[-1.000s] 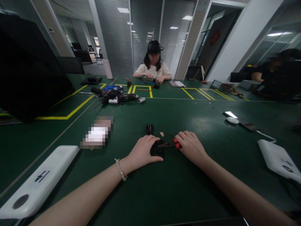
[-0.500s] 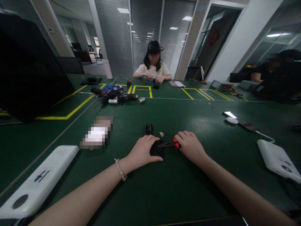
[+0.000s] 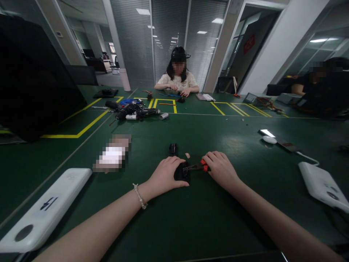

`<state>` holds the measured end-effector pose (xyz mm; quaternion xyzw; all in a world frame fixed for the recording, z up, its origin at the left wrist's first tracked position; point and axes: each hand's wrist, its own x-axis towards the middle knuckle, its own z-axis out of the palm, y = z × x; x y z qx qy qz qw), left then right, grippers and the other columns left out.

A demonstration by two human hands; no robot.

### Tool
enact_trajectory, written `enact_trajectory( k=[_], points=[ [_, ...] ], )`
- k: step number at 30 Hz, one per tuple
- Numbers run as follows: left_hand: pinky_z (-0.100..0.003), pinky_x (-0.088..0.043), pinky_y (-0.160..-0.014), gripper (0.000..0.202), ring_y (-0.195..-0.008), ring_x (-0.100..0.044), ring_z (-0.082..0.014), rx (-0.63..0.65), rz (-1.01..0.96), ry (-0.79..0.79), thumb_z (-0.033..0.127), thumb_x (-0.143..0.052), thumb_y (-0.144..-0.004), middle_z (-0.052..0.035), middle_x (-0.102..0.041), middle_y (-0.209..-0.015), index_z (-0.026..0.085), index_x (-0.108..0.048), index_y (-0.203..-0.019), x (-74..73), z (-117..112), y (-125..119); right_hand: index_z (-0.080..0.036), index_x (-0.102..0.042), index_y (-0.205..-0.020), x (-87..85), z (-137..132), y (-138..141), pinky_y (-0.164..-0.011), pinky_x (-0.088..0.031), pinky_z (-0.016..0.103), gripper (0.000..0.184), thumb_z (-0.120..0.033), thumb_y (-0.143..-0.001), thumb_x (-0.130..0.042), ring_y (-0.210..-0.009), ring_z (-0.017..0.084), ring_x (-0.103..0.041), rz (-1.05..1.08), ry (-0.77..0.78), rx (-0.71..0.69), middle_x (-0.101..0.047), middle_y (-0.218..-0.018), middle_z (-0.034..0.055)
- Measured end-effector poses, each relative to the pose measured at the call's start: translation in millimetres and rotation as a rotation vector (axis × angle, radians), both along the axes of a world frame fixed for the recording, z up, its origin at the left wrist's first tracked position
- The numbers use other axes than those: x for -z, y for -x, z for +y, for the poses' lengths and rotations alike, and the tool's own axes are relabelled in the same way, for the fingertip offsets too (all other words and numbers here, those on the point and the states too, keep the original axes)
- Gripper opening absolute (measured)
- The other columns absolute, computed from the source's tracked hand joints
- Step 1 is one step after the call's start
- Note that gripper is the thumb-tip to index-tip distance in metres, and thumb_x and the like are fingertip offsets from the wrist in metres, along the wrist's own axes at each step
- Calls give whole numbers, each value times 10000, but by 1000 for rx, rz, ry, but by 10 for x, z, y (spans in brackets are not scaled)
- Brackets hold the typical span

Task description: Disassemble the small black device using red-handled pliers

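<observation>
My left hand [image 3: 164, 176] is curled around a small black part [image 3: 182, 173] and presses it onto the green table [image 3: 191, 218]. My right hand [image 3: 221, 169] is closed on red-handled pliers [image 3: 198, 166], whose dark jaws reach left onto the black part. Just behind the hands sit a second small black part [image 3: 173, 149] and a tiny tan piece [image 3: 188, 155].
A white device marked 14 [image 3: 43, 211] lies front left, another white device [image 3: 323, 185] with a cable front right. A pixelated patch [image 3: 112, 154], a pile of dark tools [image 3: 131, 110], a phone and a white puck [image 3: 269, 139] lie further back. One person sits across the table, another at far right.
</observation>
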<state>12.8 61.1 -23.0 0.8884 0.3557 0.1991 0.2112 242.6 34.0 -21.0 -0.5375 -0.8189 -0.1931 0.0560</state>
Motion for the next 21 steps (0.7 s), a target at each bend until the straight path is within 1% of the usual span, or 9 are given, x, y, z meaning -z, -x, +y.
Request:
enact_trajectory(
  k=[7,13,21],
  points=[
    [-421,-371,-883,655,-1020,-467,-249,3,-6,-5,538,-643,-612,-41,-503,-1113,242,-435,-1157,5,3,-1,-172,-536,-988,35,11,-20,-808,-350,390,390,-105,-606,-577,-913,242,-477,22,1,-17,-562,-979,82],
    [-414,-372,-878,653,-1006,-474,-251,12,-17,-33,523,-658,-605,-48,-513,-1094,234,-442,-1149,12,-5,-2,-170,-544,-962,31,9,-4,-789,-356,374,361,-101,-609,-568,-889,239,-475,32,-10,-24,-563,-950,76],
    [-414,-374,-878,649,-1012,-471,-250,4,-9,-2,531,-650,-607,-41,-508,-1107,239,-443,-1149,-10,-6,2,-178,-553,-947,34,3,-6,-759,-362,363,334,-103,-622,-568,-860,226,-480,17,16,11,-574,-956,69]
  ],
)
